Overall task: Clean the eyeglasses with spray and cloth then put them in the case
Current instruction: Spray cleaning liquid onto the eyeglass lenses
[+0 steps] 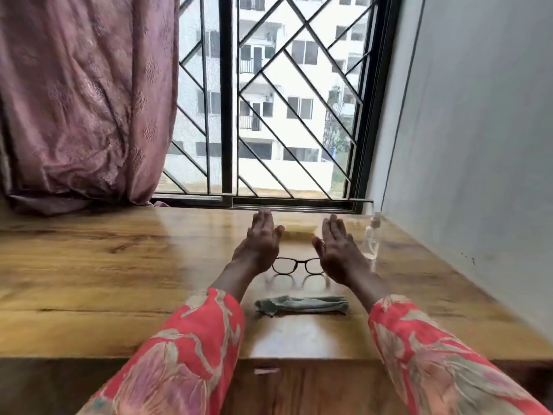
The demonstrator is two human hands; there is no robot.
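Black-framed eyeglasses (297, 265) stand on the wooden table (119, 280), lenses facing me. A crumpled grey-green cloth (302, 304) lies just in front of them, nearer to me. A clear spray bottle (372, 238) stands upright to the right, by the wall. My left hand (260, 244) hovers flat and open, left of the glasses, and hides their left end. My right hand (339, 250) is held open just right of the glasses, between them and the bottle. Neither hand holds anything. Beyond the hands lies a pale yellowish flat object (299, 228), perhaps the case.
A barred window (269, 115) rises behind the table's far edge. A pink curtain (83, 100) hangs at the left and rests on the tabletop. A grey wall (478, 145) bounds the table on the right. The table's front edge (299, 359) lies close to me.
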